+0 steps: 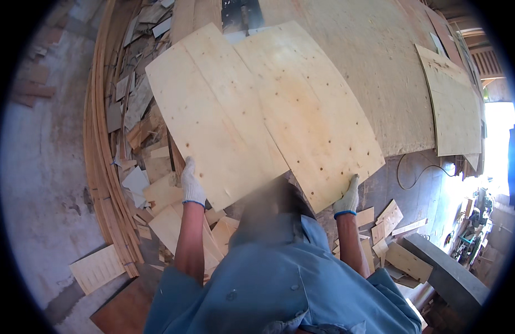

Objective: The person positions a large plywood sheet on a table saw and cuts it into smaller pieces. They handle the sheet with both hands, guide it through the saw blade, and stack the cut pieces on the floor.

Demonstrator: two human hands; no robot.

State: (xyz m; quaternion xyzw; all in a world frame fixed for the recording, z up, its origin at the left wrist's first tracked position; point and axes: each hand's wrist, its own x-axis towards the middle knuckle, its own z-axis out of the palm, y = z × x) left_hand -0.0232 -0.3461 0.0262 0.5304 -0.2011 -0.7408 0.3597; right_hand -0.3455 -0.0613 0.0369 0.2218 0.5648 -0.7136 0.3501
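Two pale plywood sheets lie side by side in front of me, a dark seam running between them; whether they overlap I cannot tell. My left hand [191,182], in a white knit glove with a blue cuff, grips the left edge of the left plywood sheet [213,119]. At its near right corner, the right plywood sheet [313,106], dotted with small dark knots, is held by my right hand [348,199], gloved the same way. The fingers under the sheets are hidden. Beyond and to the right is a large wooden board surface [388,83], partly covered by the sheets.
Long thin wood strips [96,139] run along the left, beside a heap of wood offcuts [149,133]. Scrap pieces [388,220] litter the floor near my right arm. Another plywood sheet [452,106] lies at the board's right edge. A grey beam [444,270] stands at lower right.
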